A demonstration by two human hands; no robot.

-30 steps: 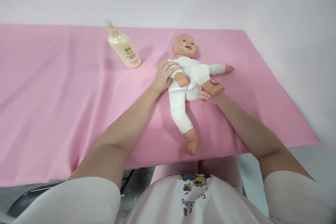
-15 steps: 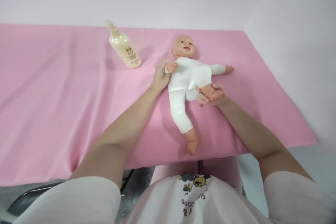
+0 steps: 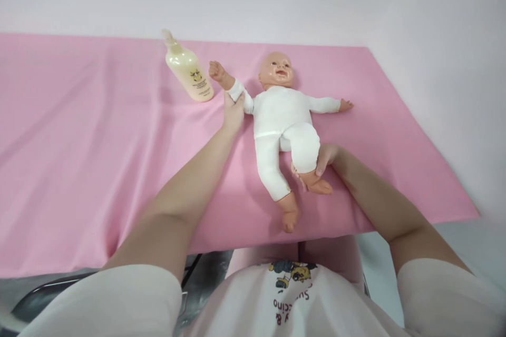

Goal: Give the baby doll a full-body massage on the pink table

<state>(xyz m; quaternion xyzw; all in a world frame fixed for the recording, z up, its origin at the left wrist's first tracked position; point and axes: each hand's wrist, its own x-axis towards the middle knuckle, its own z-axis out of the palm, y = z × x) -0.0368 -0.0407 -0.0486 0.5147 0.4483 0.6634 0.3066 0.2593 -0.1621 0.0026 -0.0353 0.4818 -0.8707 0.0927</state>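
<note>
A baby doll [image 3: 280, 110] with a white cloth body and bare plastic head, hands and feet lies on its back, head toward the wall. My left hand [image 3: 234, 109] is closed around its arm on the left side, which is stretched outward with the small fist raised. My right hand [image 3: 322, 160] grips the lower part of the leg on the right side, near the ankle; some of my fingers are hidden behind that leg. The doll's other leg lies straight toward me, and its other arm rests out to the right.
A pump bottle [image 3: 190, 73] of pale yellow liquid stands left of the doll, close to its raised fist. Pink cloth [image 3: 98, 142] with creases covers the table. Behind it rises a pale wall [image 3: 253, 0]. A dark chair [image 3: 47, 295] shows at the lower left.
The doll's left-side arm has swung from across its chest out to the left with my left hand. Its bent leg has come down toward me, held in my right hand.
</note>
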